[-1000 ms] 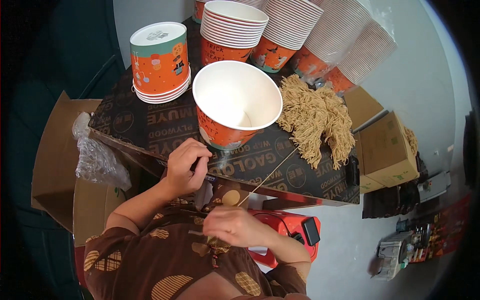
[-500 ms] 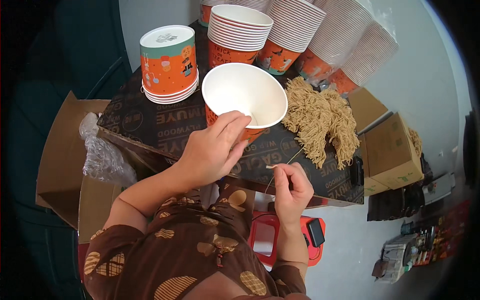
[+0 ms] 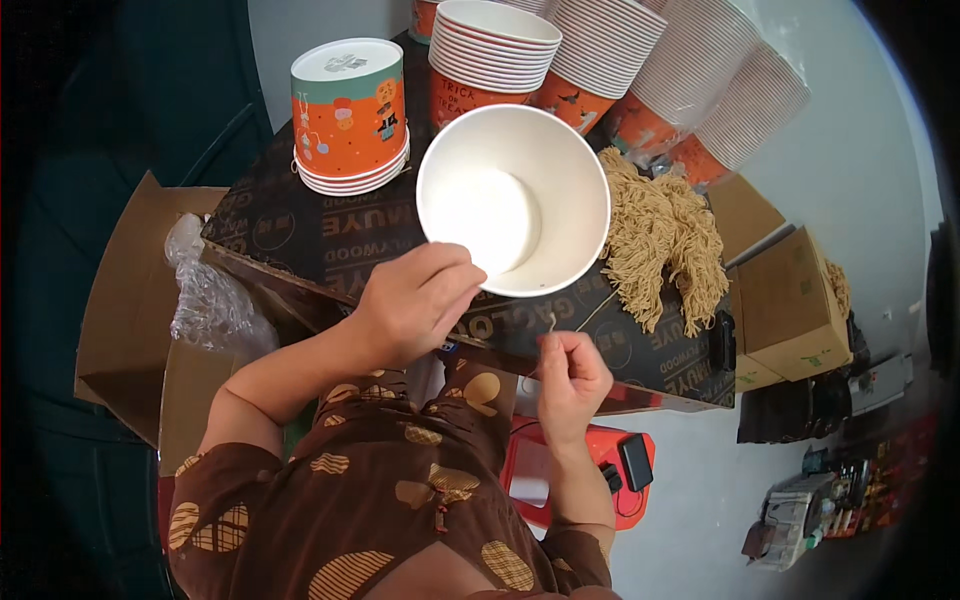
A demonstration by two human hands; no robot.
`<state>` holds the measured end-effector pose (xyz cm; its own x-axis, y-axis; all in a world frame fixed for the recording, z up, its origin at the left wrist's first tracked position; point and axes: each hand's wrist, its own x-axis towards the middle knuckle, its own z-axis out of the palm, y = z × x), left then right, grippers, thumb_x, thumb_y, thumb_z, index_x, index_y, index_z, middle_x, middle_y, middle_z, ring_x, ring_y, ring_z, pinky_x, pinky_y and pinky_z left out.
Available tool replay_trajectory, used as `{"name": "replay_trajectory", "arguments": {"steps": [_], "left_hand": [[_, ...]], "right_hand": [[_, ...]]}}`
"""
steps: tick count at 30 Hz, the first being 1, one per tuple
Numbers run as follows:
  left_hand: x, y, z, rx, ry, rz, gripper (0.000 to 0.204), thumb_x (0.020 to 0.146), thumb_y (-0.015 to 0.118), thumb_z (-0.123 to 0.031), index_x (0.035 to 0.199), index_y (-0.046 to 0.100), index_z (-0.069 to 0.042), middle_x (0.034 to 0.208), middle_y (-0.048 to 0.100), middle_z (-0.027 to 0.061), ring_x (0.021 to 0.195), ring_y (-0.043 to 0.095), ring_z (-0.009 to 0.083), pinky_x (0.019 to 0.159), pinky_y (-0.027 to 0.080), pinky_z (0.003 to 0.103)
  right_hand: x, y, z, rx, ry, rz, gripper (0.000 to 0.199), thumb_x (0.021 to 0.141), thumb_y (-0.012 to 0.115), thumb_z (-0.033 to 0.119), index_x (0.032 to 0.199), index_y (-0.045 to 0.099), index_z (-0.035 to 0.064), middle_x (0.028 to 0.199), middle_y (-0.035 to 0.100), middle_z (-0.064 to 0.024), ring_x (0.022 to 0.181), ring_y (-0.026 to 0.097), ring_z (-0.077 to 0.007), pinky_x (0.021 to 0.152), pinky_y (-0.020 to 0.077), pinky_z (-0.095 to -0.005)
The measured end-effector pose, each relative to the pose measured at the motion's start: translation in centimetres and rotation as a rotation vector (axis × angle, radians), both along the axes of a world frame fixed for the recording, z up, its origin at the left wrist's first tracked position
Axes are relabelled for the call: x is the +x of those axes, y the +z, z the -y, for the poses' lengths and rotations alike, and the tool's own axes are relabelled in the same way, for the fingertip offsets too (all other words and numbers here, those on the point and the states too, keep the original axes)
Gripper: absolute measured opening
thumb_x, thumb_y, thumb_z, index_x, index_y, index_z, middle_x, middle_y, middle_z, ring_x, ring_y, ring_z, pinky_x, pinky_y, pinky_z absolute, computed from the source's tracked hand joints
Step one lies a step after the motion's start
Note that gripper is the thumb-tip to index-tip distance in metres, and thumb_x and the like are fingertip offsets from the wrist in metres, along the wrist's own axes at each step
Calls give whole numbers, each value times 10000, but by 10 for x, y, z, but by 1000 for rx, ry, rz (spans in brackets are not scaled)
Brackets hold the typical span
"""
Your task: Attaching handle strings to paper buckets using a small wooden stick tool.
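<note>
A large paper bucket [image 3: 575, 180] with a white inside is tipped so its mouth faces me. My left hand [image 3: 425, 300] grips its near rim, fingers over the edge. Below and to the right, my right hand [image 3: 573, 385] pinches a thin tan cord [image 3: 597, 312]. The cord's short end sticks up above my fingertips, apart from the bucket. From my fingers the cord runs toward a heap of tan cords [image 3: 665, 235] on the dark printed board table [image 3: 340, 240].
Upside-down orange and green buckets [image 3: 350, 120] stand at the back left. Behind are nested bucket stacks [image 3: 490, 60], some in clear plastic. Cardboard boxes [image 3: 800, 310] flank the table on the right, and an open carton [image 3: 130, 290] with a clear plastic bag [image 3: 205, 290] on the left. A red stool [image 3: 600, 450] is below.
The bucket has turned its mouth toward me, with my left hand now at its near rim. My right hand has shifted down slightly, and the cord's end now points up.
</note>
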<state>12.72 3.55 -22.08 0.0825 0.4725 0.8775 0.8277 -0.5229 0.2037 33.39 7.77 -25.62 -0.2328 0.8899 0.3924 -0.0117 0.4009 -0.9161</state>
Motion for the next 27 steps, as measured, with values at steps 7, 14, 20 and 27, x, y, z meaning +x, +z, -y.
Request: {"name": "replay_trajectory", "arguments": {"steps": [7, 14, 20, 27], "left_hand": [[7, -42, 28, -9, -25, -4, 435, 663, 710, 116, 1062, 602, -19, 949, 625, 140, 736, 639, 283, 618, 529, 327], [16, -71, 41, -51, -49, 59, 369, 682, 703, 79, 1029, 601, 8, 1019, 596, 149, 796, 619, 289, 652, 523, 326], [17, -72, 51, -111, -46, 168, 360, 695, 686, 131, 1029, 595, 31, 1045, 601, 174, 889, 632, 323, 733, 546, 341], [8, -69, 53, -154, -25, 353, 310, 705, 671, 138, 963, 601, -18, 1049, 613, 157, 912, 632, 269, 739, 520, 303]], "right_hand": [[3, -44, 34, -186, 58, -62, 111, 936, 610, 70, 855, 647, 4, 641, 516, 56, 541, 413, -11, 488, 305, -184], [5, -73, 42, -381, 115, -153, 117, 950, 605, 88, 914, 657, -10, 669, 531, 57, 534, 391, -17, 477, 278, -190], [0, -75, 44, -525, 141, -274, 140, 960, 596, 111, 927, 653, -14, 658, 520, 40, 517, 382, -31, 466, 276, -199], [-10, -63, 44, -430, 195, -260, 146, 958, 588, 98, 905, 644, -27, 653, 505, 24, 518, 377, -36, 461, 273, -208]]}}
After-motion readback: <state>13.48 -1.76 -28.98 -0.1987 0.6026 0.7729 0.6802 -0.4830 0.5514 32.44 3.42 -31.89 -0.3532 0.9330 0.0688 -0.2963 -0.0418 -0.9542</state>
